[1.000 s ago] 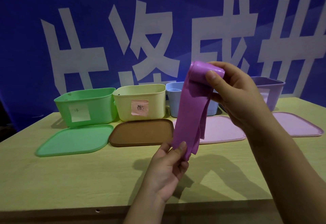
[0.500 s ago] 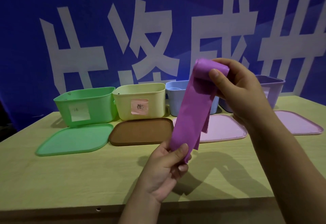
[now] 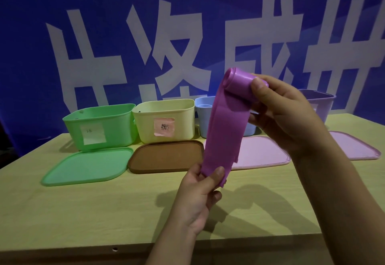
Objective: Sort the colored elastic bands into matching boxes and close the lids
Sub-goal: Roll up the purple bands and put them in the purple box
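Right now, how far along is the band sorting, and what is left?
Done: little shows; something pale sits in the blue box, and the other boxes' insides are hidden. In hand: the purple band, its top rolled in the right hand, its lower end pinched by the left hand. Left: drop it in the purple box, then close all four lids, such as the green lid, which lie on the table.

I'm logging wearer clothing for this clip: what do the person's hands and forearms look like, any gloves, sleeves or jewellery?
Both the left hand and the right hand are bare: no gloves, rings, watch or bracelet visible. The forearms show no sleeves as far as the frame reaches. Fingernails are short and unpainted.
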Demonstrator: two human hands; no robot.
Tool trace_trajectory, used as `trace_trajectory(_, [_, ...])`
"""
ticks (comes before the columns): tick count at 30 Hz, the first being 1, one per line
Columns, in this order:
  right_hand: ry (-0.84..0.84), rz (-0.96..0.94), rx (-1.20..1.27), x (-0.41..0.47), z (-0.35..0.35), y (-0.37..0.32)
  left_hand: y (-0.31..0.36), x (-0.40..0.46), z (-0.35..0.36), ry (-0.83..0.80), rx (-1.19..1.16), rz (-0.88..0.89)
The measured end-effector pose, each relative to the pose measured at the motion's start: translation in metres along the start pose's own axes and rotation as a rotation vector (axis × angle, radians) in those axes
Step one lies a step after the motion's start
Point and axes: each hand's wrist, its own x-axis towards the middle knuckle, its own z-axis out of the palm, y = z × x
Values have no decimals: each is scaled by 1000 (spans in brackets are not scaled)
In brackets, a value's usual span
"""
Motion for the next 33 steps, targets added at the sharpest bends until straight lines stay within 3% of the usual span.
trace_trajectory(3, [-79,74,53,0,-1,-2,-1,-2,1,24,80,65])
trace_trajectory(8, [-154,125,61,-1,0,0,7,-10,-3,-80,294,135])
trace_trajectory(15, [31,6,-198,-11,6,14,8,-14,-16,-22,641,80])
trace_trajectory(20, [-25,-11,-260,-23,10,16,22,-19,-24,-91,877,0])
trace_trajectory(22, [-55,-15,-258,-27,7,11,33,-23,-27,-220,844,42])
trace_trajectory(25, [-125,-29,-300,-35,11,10,48,-23,-28,-333,511,231])
trace_trajectory(29, [-205,-66,-311,-44,19,15,54,-25,-9,-282,372,356])
trace_trajectory(33, [-179,-113,-347,-49,18,18,47,-28,-2,-213,339,251])
